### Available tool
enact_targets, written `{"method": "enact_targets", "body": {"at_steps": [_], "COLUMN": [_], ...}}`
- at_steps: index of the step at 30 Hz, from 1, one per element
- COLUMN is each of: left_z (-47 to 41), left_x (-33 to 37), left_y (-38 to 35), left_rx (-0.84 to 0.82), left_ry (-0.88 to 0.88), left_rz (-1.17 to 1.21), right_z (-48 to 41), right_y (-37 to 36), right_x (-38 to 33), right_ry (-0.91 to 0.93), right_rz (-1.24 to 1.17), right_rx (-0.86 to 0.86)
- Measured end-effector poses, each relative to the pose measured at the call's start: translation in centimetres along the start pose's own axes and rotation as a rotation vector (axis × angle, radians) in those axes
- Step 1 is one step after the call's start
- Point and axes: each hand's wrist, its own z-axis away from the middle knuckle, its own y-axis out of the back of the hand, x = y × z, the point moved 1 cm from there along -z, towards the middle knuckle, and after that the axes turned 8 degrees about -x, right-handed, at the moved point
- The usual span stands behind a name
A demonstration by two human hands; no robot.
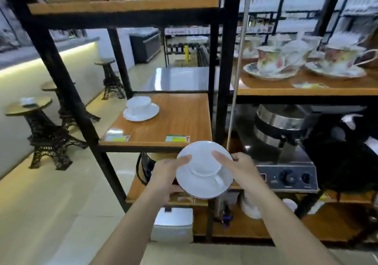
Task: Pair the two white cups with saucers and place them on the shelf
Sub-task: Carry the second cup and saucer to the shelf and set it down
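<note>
A white cup (pixel 205 168) sits on a white saucer (pixel 201 152) that I hold in the air, just below and in front of the wooden shelf board (pixel 176 119). My left hand (pixel 169 170) grips the saucer's left rim with the thumb on top. My right hand (pixel 239 167) grips the right rim the same way. The cup's handle points toward me and to the right. Another white cup (pixel 138 103) stands on its own saucer (pixel 152 111) at the back left of that shelf board.
Black metal posts (pixel 225 66) frame the shelf. To the right, flowered cups on saucers (pixel 272 64) fill a neighbouring shelf. Below it stand a metal appliance with knobs (pixel 286 174) and a steel pot (pixel 280 121). Tower-shaped stools (pixel 47 134) stand on the floor at left.
</note>
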Motion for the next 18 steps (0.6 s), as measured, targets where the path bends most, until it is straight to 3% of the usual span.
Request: {"method": "enact_targets", "body": {"at_steps": [10, 18], "left_z": [-13.1, -22.9], "left_x": [7.3, 9.3], "left_y": [5.1, 7.0], "left_rx": [0.193, 0.091], "left_ry": [-0.121, -0.094], "left_rz": [0.057, 0.027], "right_z": [-14.7, -21.5], "right_y": [-6.4, -7.9], "right_x": [-5.7, -7.9], "right_ry": [-0.010, -0.084], "right_rz": [-0.121, -0.208], "right_rx": [0.000, 0.116]}}
